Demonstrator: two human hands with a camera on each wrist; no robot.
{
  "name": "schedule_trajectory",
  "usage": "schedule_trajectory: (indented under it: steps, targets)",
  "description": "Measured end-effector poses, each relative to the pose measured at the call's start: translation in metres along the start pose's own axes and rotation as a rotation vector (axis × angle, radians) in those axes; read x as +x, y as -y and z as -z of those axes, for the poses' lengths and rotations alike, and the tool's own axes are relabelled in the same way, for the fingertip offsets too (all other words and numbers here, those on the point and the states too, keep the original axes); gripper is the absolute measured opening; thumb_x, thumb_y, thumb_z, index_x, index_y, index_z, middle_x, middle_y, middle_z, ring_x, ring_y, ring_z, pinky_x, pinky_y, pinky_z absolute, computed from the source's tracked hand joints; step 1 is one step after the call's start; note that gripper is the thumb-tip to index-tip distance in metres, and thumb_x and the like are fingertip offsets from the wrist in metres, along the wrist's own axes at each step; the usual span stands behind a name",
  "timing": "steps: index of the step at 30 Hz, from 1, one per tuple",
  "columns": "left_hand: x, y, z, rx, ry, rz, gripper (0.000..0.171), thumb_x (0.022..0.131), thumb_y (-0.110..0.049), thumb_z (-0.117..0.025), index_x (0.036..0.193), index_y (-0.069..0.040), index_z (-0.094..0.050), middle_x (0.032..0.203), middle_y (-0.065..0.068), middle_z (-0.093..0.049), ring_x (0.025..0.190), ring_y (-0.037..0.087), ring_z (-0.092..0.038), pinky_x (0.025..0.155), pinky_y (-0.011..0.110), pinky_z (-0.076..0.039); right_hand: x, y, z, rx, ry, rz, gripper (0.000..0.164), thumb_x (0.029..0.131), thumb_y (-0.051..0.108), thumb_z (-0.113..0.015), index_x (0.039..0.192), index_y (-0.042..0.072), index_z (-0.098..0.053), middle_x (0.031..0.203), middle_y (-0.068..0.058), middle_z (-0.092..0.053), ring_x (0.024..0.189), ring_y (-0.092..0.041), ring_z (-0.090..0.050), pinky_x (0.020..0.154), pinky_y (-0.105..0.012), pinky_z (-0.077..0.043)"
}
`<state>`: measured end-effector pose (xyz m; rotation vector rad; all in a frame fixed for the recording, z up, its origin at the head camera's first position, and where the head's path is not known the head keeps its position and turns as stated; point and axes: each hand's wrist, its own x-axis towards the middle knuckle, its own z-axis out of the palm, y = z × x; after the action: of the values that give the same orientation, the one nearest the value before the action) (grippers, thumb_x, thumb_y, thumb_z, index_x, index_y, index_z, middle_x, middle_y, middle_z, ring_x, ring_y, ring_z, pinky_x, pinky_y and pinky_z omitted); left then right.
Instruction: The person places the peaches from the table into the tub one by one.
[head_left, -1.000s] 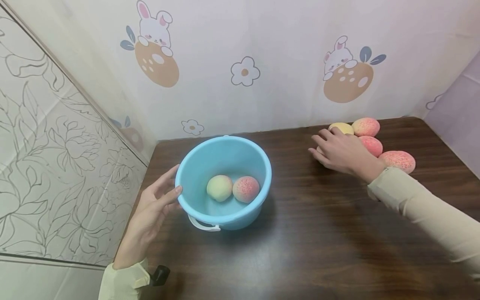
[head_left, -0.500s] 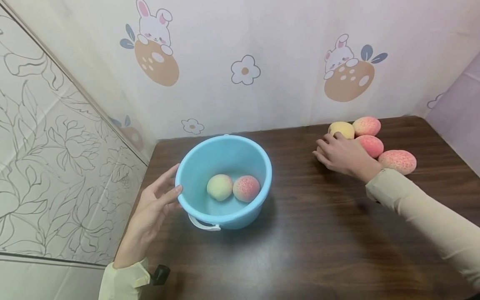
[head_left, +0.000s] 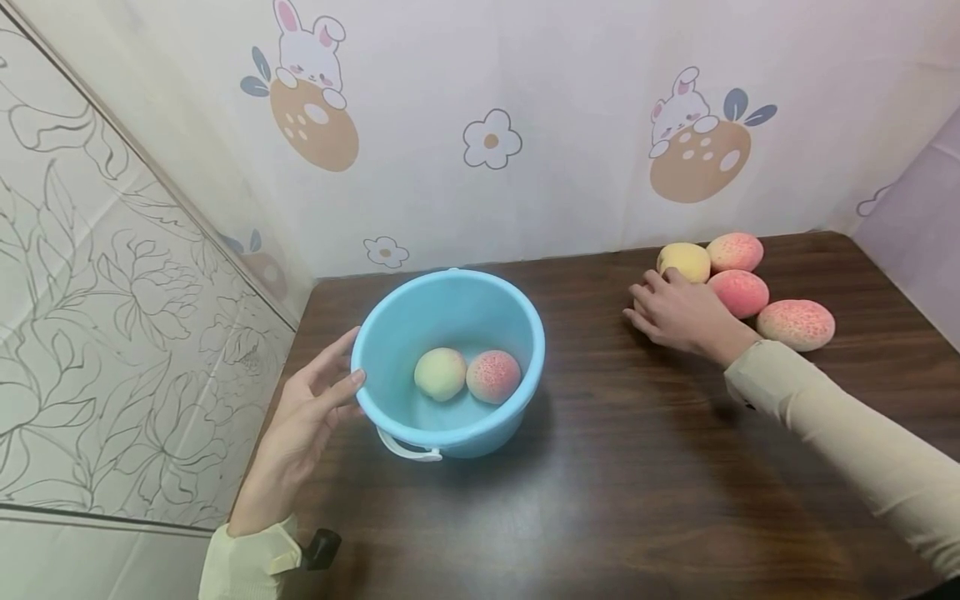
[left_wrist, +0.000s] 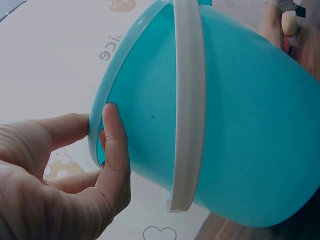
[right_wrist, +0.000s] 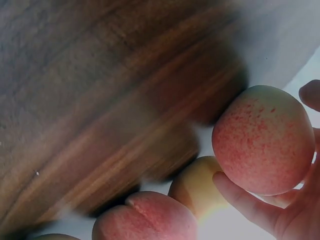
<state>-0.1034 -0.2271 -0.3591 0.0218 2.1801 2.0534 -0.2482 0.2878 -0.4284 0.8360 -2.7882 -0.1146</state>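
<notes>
Edging slightly nearer me, off the yellow peach [head_left: 686, 261], my right hand [head_left: 681, 317] curls its fingers round a speckled peach [right_wrist: 262, 140], well right of the blue bucket [head_left: 457, 308] whose rim [head_left: 537, 342] my left hand [head_left: 306, 417] pinches.

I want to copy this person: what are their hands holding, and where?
The left hand holds the blue bucket by its rim; the right hand grips a red-speckled peach around its sides.
</notes>
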Motion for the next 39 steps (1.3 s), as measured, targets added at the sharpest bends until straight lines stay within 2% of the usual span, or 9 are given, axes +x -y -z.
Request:
schedule_trajectory:
  steps: [10,19,32,39]
  targets:
    - [0.000,0.000,0.000,-0.012,0.001,0.000,0.061,0.102,-0.011,-0.065,0.159,-0.017,-0.044,0.129,0.013,-0.055,0.103,0.020,-0.072,0.087,0.036,-0.067,-0.002,0.002,-0.006,0.024,-0.003,0.000,0.033,0.097,0.034,-0.071,0.109,0.003,-0.068,0.095,-0.015,-0.060,0.081,-0.037,-0.059,0.055,-0.051,-0.057]
    - [0.000,-0.001,-0.001,0.005,-0.009,0.010,0.061,0.102,-0.013,-0.065,0.159,-0.018,-0.043,0.130,0.013,-0.054,0.106,0.020,-0.071,0.088,0.037,-0.066,0.000,-0.002,-0.015,0.008,-0.059,-0.009,0.023,0.095,0.030,-0.069,0.094,0.007,-0.064,0.090,-0.015,-0.059,0.078,-0.036,-0.059,0.047,-0.048,-0.053]
    - [-0.001,-0.001,-0.001,0.003,-0.010,0.003,0.061,0.102,-0.012,-0.065,0.159,-0.017,-0.043,0.130,0.014,-0.054,0.103,0.020,-0.072,0.086,0.036,-0.067,0.007,0.010,-0.007,-0.014,-0.096,0.006,0.023,0.093,0.031,-0.067,0.093,0.009,-0.066,0.089,-0.014,-0.061,0.079,-0.034,-0.062,0.054,-0.047,-0.056]
    - [-0.001,-0.002,-0.002,-0.003,-0.009,0.001,0.061,0.102,-0.011,-0.065,0.159,-0.016,-0.044,0.131,0.014,-0.054,0.103,0.020,-0.072,0.085,0.035,-0.067,0.012,0.019,0.005,-0.019,-0.179,0.043,0.023,0.093,0.031,-0.066,0.096,0.007,-0.067,0.091,-0.014,-0.062,0.081,-0.037,-0.063,0.060,-0.049,-0.057]
